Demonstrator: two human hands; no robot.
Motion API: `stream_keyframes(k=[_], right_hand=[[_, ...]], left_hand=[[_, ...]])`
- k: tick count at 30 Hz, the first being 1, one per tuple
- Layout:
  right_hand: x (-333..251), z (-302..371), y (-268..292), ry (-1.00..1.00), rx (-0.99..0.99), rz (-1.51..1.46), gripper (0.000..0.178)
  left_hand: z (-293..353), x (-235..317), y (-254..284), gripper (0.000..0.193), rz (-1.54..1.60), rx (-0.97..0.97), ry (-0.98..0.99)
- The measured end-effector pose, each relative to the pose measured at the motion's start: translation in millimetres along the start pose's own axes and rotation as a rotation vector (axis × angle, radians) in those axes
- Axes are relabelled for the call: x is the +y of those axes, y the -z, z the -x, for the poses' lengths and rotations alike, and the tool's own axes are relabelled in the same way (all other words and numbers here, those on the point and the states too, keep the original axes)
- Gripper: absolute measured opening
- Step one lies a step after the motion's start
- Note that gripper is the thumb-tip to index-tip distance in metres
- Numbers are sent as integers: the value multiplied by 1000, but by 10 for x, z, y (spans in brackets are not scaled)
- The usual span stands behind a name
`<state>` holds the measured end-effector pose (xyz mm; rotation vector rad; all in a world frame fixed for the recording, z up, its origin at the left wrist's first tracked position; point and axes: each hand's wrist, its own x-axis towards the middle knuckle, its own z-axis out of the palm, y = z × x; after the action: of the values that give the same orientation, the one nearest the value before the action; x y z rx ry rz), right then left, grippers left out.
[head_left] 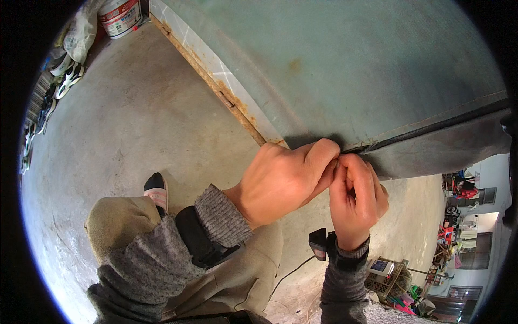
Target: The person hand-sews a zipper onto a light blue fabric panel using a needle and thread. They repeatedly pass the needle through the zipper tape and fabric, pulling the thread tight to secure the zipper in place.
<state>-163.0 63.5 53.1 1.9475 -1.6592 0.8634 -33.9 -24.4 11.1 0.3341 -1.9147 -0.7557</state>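
Observation:
A large grey-green leather-like cover (345, 70) with a stitched seam fills the upper right. A dark piping strip (431, 132) and a grey flap (448, 151) run along its near edge. At the corner of that edge, my left hand (288, 181) is closed, thumb and fingers pinched together. My right hand (356, 197) is pinched right beside it, its fingertips meeting the left ones at the seam. Whatever lies between the fingertips is hidden. A few loose thread ends seem to stick out of the seam just above my right hand.
A rusty metal edge (216, 92) borders the cover on the left. On the concrete floor (124, 124) stand a white-and-red bucket (120, 19) and several shoes (70, 78) at far left. A plastic crate (396, 281) with items is at lower right. A cable (291, 272) hangs near my right wrist.

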Motion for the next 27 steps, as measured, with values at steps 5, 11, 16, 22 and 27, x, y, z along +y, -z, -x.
stream_keyframes(k=[5,11,16,22,27], right_hand=[[59,34,-66,5,40,26,26],[138,12,-15,52,3,41,25],[178,20,-54,51,22,70,26],[150,107,-152,-59,116,13,24],[154,132,-221,-76,192,8,21]], left_hand=[[-39,-29,-56,23,5,26,-6],[-81,-29,-25,25,-142,-61,-61],[-80,-34,-54,23,-148,-74,-29],[-62,-22,-124,10,190,-7,243],[-120,10,-117,4,392,15,409]])
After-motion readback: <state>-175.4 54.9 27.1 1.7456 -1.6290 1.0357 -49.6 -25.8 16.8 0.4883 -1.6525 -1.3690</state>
